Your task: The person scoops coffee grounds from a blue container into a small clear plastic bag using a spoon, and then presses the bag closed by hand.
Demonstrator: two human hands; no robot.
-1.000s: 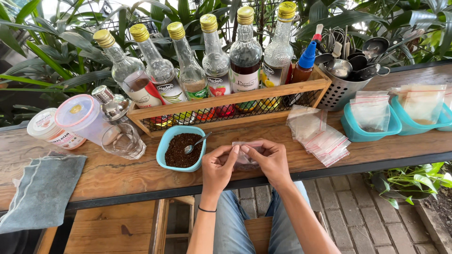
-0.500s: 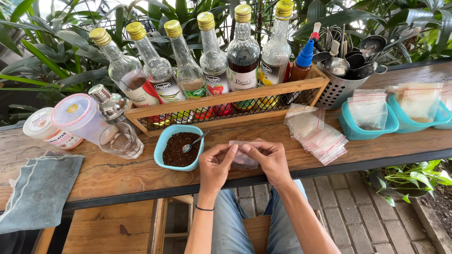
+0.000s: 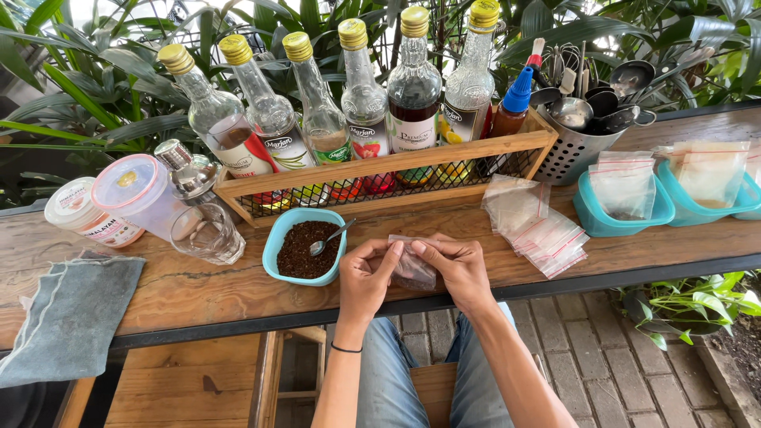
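Small clear plastic pouch (image 3: pixel 412 268) sat pinched between both hands just above the near edge of the wooden counter (image 3: pixel 198 285), its lower part dark with what looked like the same brown granules that filled the teal bowl (image 3: pixel 273 246) just to its left. The left hand (image 3: pixel 363 279) was curled, thumb and forefinger closed on the pouch's upper left corner; the right hand (image 3: pixel 458 268) was closed in the same way on the upper right edge, fingers bent over the top. Whether the pouch's strip was already pressed shut could not be told, since the fingers covered it. A metal spoon (image 3: pixel 329 238) lay in the bowl with its handle leaning toward the hands. A loose stack of empty pouches (image 3: pixel 533 226) rested on the counter to the right, and two teal tubs (image 3: pixel 622 214) beyond held more bags. The risk, as it seemed, lay in the grip: the pouch hung partly over the counter's edge, so an uneven pinch or a gap in the top could have let granules drop onto the jeans (image 3: pixel 388 380) or the brick floor (image 3: pixel 587 372). A careless elbow might also have nudged the bowl or the glass jar (image 3: pixel 208 231) close by, and the spoon could have tipped out.
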